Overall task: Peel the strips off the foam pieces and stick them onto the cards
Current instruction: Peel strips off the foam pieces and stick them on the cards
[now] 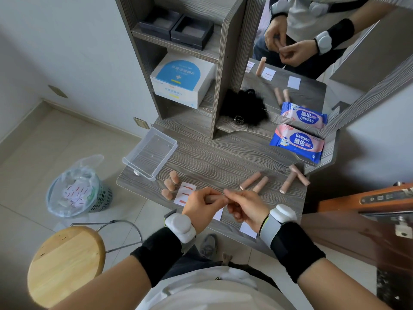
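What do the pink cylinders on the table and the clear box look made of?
Pink cylinders: probably foam, matte, with soft rounded ends and no shine. Clear box: likely hard plastic, glossy and see-through; the table grain shows through its floor.

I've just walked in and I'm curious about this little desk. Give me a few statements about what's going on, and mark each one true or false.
1. The left hand and the right hand hold one foam piece between them. True.
2. The card beside the left hand carries no strips. False: three red strips are on it.
3. Three foam pieces sit left of that card. True.
4. The clear plastic box is packed with foam pieces. False: no foam piece lies in it.
5. The wipes packet lies on the floor. False: it lies on the table.
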